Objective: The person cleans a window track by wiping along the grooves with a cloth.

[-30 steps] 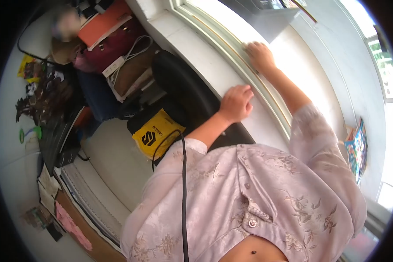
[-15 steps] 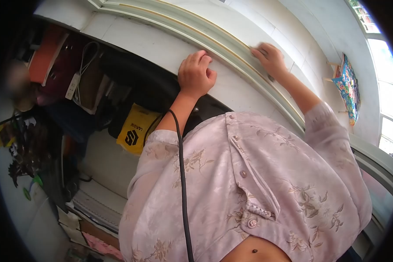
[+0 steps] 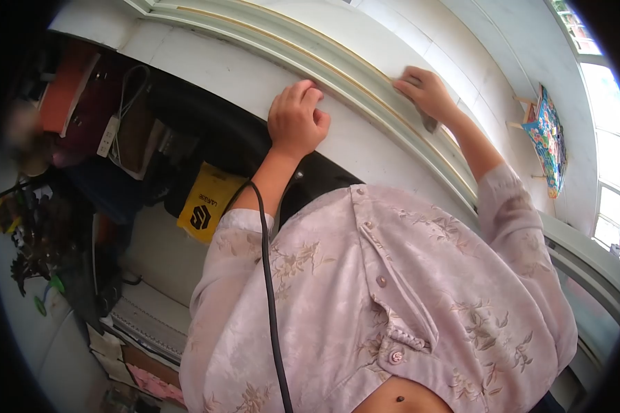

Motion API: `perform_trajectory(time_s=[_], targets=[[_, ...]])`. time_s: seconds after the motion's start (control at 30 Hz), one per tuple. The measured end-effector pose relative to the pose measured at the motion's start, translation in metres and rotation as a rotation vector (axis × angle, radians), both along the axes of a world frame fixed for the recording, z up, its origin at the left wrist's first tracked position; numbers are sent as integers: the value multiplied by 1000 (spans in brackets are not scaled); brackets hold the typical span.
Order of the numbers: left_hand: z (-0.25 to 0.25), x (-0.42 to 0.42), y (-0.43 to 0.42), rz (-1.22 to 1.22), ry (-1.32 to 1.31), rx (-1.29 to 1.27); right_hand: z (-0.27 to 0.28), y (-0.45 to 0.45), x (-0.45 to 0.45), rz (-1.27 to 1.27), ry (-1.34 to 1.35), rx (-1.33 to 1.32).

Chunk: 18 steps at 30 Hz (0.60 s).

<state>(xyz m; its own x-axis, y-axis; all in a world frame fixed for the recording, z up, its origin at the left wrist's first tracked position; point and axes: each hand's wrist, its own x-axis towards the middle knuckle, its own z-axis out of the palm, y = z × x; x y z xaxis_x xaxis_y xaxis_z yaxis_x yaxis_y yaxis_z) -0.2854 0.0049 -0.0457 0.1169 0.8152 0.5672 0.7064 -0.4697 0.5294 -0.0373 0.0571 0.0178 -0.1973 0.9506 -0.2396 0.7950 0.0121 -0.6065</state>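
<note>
My left hand (image 3: 297,118) rests on the white tiled ledge (image 3: 372,157), its fingers curled into a loose fist with nothing showing in them. Across the window track, my right hand (image 3: 426,93) is closed on a greyish cloth (image 3: 430,124). Most of that cloth is hidden under the palm; a dark end sticks out below the wrist side. The pale sliding-window track (image 3: 310,56), with a yellowish rail line, runs diagonally between my hands and beneath the right one.
Below the ledge on the left is a dark storage space with a yellow bag (image 3: 207,199), a white power strip (image 3: 109,138) and an orange box (image 3: 67,93). A black cable (image 3: 269,289) hangs over my shirt. At right stands a colourful patterned folding stool (image 3: 545,141) near windows.
The view has shifted slightly, and my left hand appears a little further left on the ledge. My right hand remains at the track, with more of the cloth showing.
</note>
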Motion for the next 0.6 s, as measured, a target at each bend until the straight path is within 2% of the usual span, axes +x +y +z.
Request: perform_trajectory(time_s=[0.07,0.13,0.23,0.4,0.5,0.6], targets=[[1,3,4,4,0,16,8,23,-45,5,-34,65],[-3,0,4,-20,33,56,2,48,-73,76,65,162],[-5,-2,4,-30,31,57,1,38,-53,53,-14,48],[8,0,1,-2,45,47,15,-33,41,-16,-88,-84],[10,2,-2,30,61,-3,10,-28,36,24,-88,-32],[13,2,-3,22,66,-38,-3,17,-29,16,-51,77]])
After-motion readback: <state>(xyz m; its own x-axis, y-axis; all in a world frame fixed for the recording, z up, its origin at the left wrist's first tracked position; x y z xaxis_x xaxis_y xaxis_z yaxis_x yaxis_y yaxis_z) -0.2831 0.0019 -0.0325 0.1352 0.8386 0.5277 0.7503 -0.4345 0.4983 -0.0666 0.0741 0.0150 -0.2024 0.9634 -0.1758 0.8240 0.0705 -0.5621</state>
